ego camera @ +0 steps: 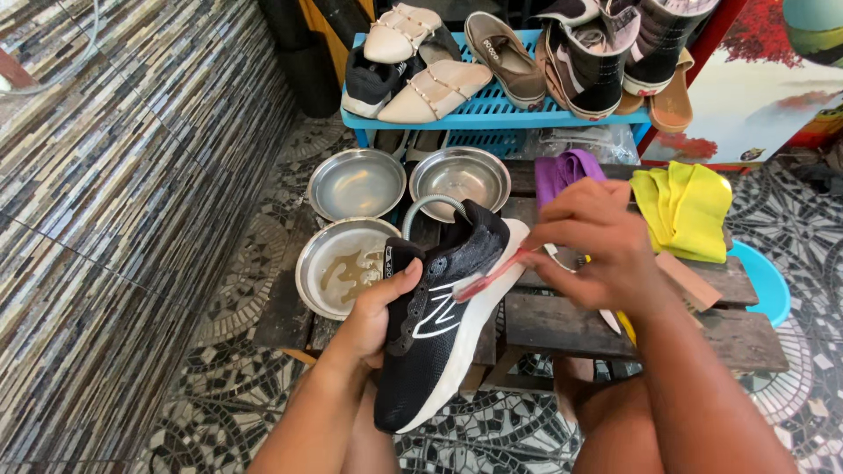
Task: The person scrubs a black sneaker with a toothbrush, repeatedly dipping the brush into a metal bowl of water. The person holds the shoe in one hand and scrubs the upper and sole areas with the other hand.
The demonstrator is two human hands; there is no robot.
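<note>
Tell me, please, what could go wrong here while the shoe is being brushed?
The left hand grips the black shoe from one side only, so it might slip under the brush in the right hand. The bowl holding some liquid sits right beside the shoe and could be knocked or splashed.

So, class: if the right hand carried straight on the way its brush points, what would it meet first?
The right hand aims its red brush left, so it would probably first meet the black sneaker held by the left hand; depth is unclear.
</note>
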